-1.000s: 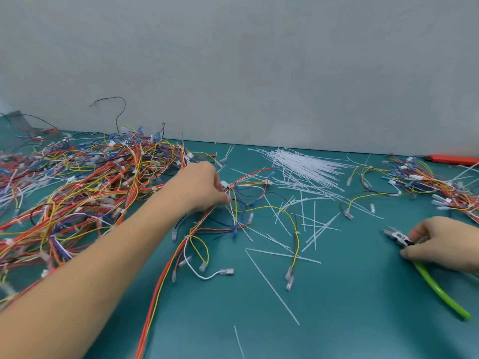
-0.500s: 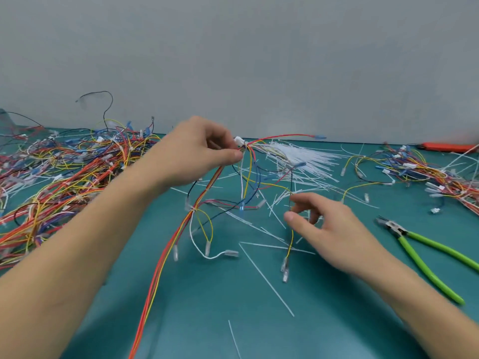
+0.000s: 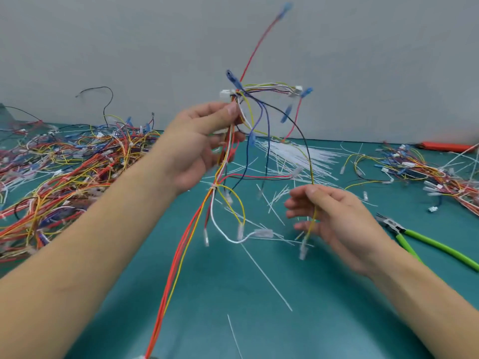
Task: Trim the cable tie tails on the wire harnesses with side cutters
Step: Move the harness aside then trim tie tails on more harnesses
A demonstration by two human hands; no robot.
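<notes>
My left hand [image 3: 199, 146] grips a wire harness [image 3: 220, 193] near its top and holds it up above the teal table. Red, yellow, white, blue and black wires fan out of it, with white connectors [image 3: 226, 94] above my fingers. A white cable tie [image 3: 213, 187] binds the bundle just below the hand. My right hand [image 3: 329, 218] pinches a hanging yellow wire [image 3: 312, 221] of the same harness lower right. The green-handled side cutters [image 3: 425, 242] lie on the table at the right, apart from both hands.
A big pile of tangled harnesses [image 3: 64, 177] covers the table's left. A smaller pile [image 3: 427, 174] lies far right, near an orange tool [image 3: 445, 146] by the wall. A bundle of white cable ties [image 3: 298, 154] and cut tails [image 3: 267, 275] are scattered over the middle.
My left hand has lifted the harness higher off the table. My right hand, which let go of the cutters earlier, has closed on the hanging yellow wire.
</notes>
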